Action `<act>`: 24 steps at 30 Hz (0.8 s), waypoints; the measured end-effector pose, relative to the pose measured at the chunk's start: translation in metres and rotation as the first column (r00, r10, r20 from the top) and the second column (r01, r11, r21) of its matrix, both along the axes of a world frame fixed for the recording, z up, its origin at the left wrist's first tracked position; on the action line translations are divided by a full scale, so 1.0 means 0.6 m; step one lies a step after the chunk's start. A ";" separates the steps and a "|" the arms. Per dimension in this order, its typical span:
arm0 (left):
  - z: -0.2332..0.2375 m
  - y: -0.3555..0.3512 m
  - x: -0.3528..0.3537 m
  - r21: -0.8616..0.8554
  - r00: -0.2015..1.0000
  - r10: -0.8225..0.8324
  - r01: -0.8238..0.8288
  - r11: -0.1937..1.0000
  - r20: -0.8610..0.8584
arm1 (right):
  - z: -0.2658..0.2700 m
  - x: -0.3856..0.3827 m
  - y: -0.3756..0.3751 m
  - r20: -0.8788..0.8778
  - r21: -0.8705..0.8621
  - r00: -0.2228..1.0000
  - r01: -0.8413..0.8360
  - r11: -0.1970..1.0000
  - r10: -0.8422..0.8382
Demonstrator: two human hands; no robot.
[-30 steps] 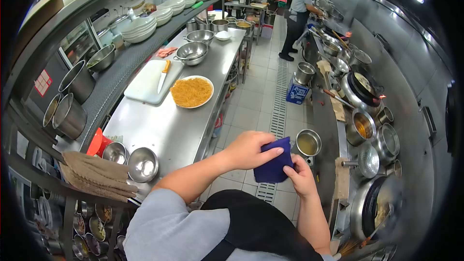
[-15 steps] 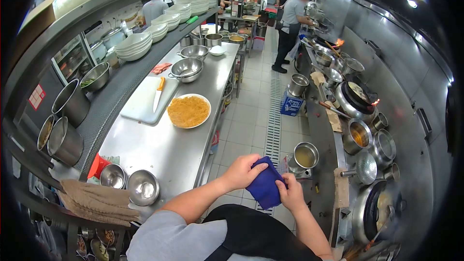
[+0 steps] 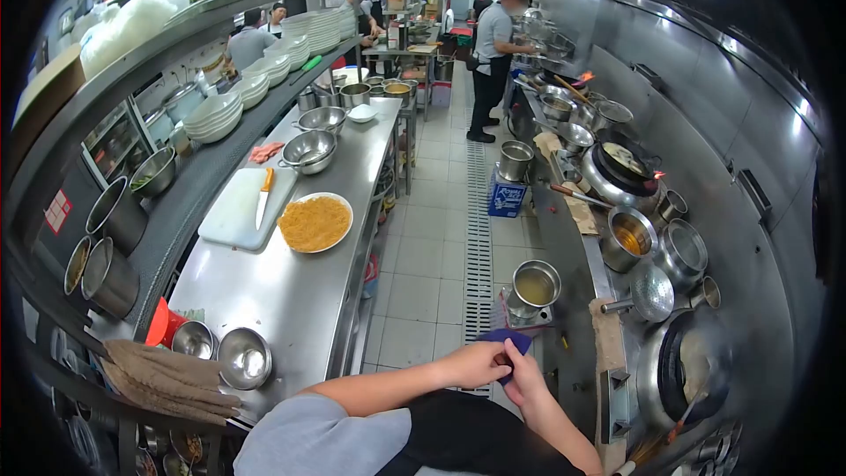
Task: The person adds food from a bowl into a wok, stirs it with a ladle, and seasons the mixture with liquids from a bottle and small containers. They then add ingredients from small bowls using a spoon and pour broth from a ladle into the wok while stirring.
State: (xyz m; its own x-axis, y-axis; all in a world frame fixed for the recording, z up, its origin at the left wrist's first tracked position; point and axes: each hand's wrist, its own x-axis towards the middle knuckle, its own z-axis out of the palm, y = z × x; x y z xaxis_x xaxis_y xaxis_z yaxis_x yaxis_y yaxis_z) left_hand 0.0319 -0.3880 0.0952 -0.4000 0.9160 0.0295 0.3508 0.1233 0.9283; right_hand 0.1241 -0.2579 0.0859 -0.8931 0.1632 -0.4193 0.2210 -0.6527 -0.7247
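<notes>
My left hand (image 3: 480, 365) and my right hand (image 3: 525, 374) are together in front of my body, both closed on a dark purple cloth (image 3: 508, 338). Most of the cloth is hidden behind my fingers; a folded part stands up above them. Just beyond my hands, a steel pot (image 3: 535, 286) of pale yellowish liquid stands low by the stove side. On the counter to the left are a plate of orange-brown crumbs (image 3: 315, 222), a white cutting board (image 3: 245, 208) and a knife with a yellow handle (image 3: 264, 197).
At right runs the stove line with a wok (image 3: 692, 366), a perforated ladle (image 3: 652, 300) and a pot of orange liquid (image 3: 628, 238). Steel bowls (image 3: 244, 358) and a brown towel (image 3: 163, 375) lie at the left. A co-worker (image 3: 498, 53) stands at the far stoves, near flames.
My hands have come closer together and the purple cloth, spread wider before, is now bunched or folded smaller between them. The view has shifted slightly, and the scene sits further left.
</notes>
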 end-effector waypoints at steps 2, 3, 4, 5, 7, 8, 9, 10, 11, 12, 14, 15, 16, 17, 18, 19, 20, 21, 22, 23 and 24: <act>-0.019 0.008 0.002 0.033 0.980 0.077 -0.084 0.996 0.185 | -0.022 0.019 0.029 -0.010 0.111 0.989 0.145 0.983 -0.145; -0.032 0.010 0.000 0.045 0.918 0.148 -0.177 0.983 0.368 | -0.015 0.027 0.037 -0.014 0.110 0.988 0.152 0.982 -0.151; -0.049 0.012 -0.010 0.068 0.913 0.207 -0.246 0.967 0.351 | -0.004 0.039 0.043 -0.017 0.098 0.988 0.153 0.983 -0.152; -0.066 0.015 -0.013 0.066 0.918 0.196 -0.232 0.970 0.346 | 0.005 0.051 0.050 -0.019 0.085 0.988 0.155 0.984 -0.154; -0.066 0.015 -0.011 -0.187 0.666 0.478 -0.462 0.867 0.573 | 0.013 0.069 0.058 -0.042 0.094 0.989 0.142 0.985 -0.139; -0.106 0.016 -0.020 -0.293 0.544 0.431 -0.325 0.899 0.720 | 0.018 0.076 0.062 -0.064 0.112 0.992 0.114 0.987 -0.107; -0.098 0.016 -0.013 -0.293 0.553 0.428 -0.318 0.901 0.715 | 0.030 0.087 0.065 -0.070 0.108 0.991 0.124 0.986 -0.117; -0.083 0.017 0.002 -0.231 0.334 0.285 -0.192 0.954 0.898 | 0.045 0.100 0.068 -0.075 0.072 0.994 0.085 0.994 -0.080; -0.067 0.021 0.019 -0.130 0.067 0.136 -0.086 0.988 0.988 | 0.054 0.111 0.074 -0.081 0.039 0.996 0.045 0.998 -0.042; -0.048 0.028 0.037 -0.048 0.090 0.057 -0.098 0.994 0.994 | 0.053 0.122 0.086 -0.087 0.038 0.995 0.054 0.998 -0.050; -0.043 0.039 0.042 0.009 0.005 -0.009 -0.083 0.996 1.000 | 0.045 0.150 0.113 -0.040 0.012 0.999 0.027 1.000 -0.026; -0.042 0.044 0.045 0.068 -0.085 -0.075 -0.083 0.994 0.994 | 0.036 0.163 0.127 -0.043 0.009 0.999 0.031 0.999 -0.030; -0.043 0.054 0.048 0.066 -0.084 -0.073 -0.079 0.995 0.994 | 0.024 0.177 0.142 -0.038 -0.018 0.997 0.072 0.997 -0.072; -0.047 0.069 0.052 0.055 0.094 -0.045 -0.103 0.993 0.995 | 0.015 0.193 0.155 -0.030 -0.042 0.993 0.112 0.993 -0.114; -0.044 0.085 0.059 0.051 0.269 -0.014 -0.128 0.990 0.963 | 0.010 0.208 0.165 -0.060 -0.028 0.992 0.114 0.993 -0.115; -0.041 0.098 0.068 0.053 0.272 -0.017 -0.126 0.991 0.962 | 0.007 0.222 0.174 -0.063 -0.027 0.991 0.116 0.993 -0.118; -0.037 0.109 0.080 -0.001 0.381 0.050 -0.126 0.992 0.923 | 0.004 0.235 0.183 -0.063 -0.013 0.990 0.122 0.992 -0.123; -0.034 0.121 0.092 -0.054 0.485 0.112 -0.134 0.990 0.868 | 0.002 0.249 0.191 -0.061 0.002 0.990 0.128 0.992 -0.128; -0.038 0.133 0.100 -0.030 0.484 0.095 -0.140 0.990 0.870 | -0.002 0.260 0.200 -0.065 0.004 0.989 0.131 0.991 -0.130; -0.052 0.147 0.108 -0.028 0.488 0.092 -0.137 0.990 0.868 | -0.008 0.268 0.210 -0.085 -0.046 0.985 0.147 0.988 -0.151; -0.057 0.161 0.119 0.010 0.607 0.103 -0.180 0.984 0.788 | -0.017 0.277 0.219 -0.103 -0.096 0.980 0.163 0.982 -0.172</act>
